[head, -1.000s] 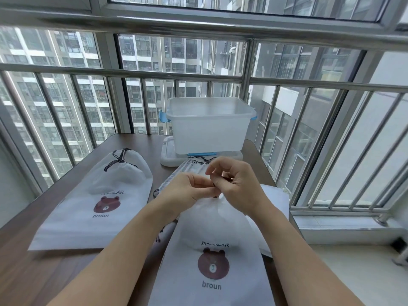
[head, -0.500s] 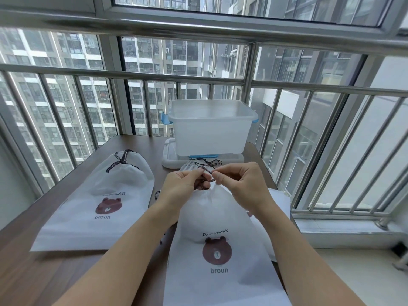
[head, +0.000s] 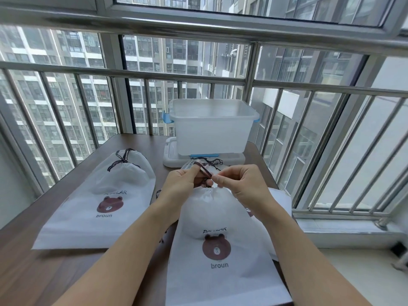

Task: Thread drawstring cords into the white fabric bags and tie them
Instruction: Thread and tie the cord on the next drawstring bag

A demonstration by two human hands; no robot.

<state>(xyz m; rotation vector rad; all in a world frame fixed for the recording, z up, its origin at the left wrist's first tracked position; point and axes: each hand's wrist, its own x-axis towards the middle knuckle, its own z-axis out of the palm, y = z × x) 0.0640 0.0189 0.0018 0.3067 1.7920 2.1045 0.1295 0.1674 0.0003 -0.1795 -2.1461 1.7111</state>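
Brown wooden table fills the lower left, set against a steel window railing. Translucent white plastic storage box with blue latches at 12 o'clock, standing on its flat white lid. White fabric bag with brown bear print, top cinched and cord tied, lies flat at 9 o'clock. Second white bear-print fabric bag at 6 o'clock, between the forearms, its gathered mouth pointing to 12. More white bags stacked under it at 3 o'clock. Left hand and right hand meet just above that mouth. Both pinch the dark drawstring cord, fingers curled tight on it; cord loops over the left index finger. Loose dark cords behind the hands, near the lid.
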